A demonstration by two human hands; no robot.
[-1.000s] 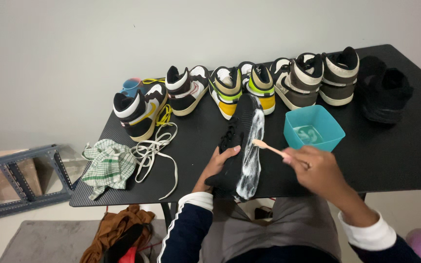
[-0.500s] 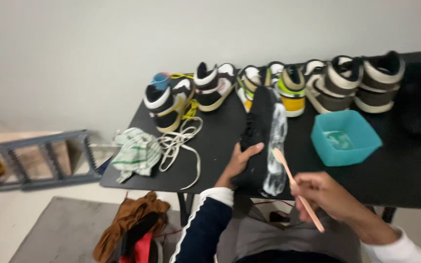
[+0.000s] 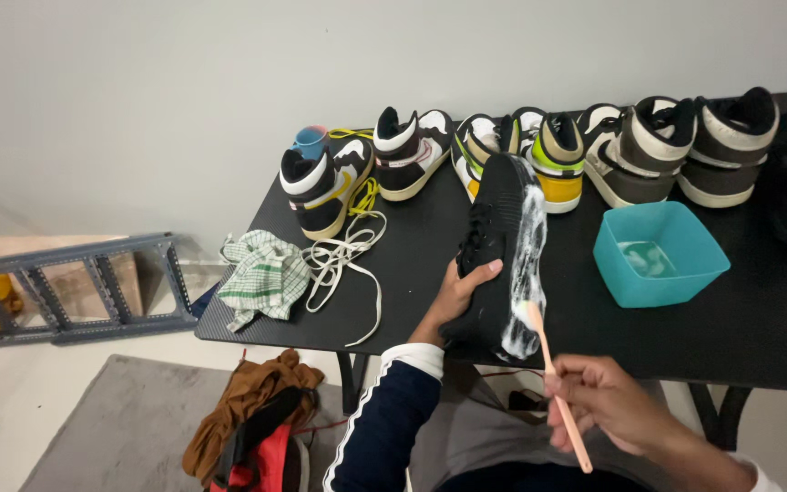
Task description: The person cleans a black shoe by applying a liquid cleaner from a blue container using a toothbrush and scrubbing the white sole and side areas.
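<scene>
Head view is showing a person seated at a black table (image 3: 412, 264), gripping a black shoe (image 3: 494, 264) with the left hand (image 3: 453, 296), fingers wrapped over its laced side so the foamy white sole edge is turning toward the brush. That shoe is standing on its side at the near table edge, toe pointing to 12 o'clock. The right hand (image 3: 608, 401) is closing around the handle of a pale toothbrush (image 3: 553, 378), its head touching the lathered sole near the heel, the handle slanting down toward 5 o'clock. At 2 o'clock from the shoe, a teal basin (image 3: 699, 260) holding a little soapy water is sitting within reach of the brushing hand. Along the far edge, a row of high-top sneakers (image 3: 539, 150) is lining up with heels facing the person. At 9 o'clock, loose white laces (image 3: 343, 260) are lying beside a green checked cloth (image 3: 266, 278), near the table's left corner. A blue cup (image 3: 310, 141) is standing behind the leftmost sneaker.
</scene>
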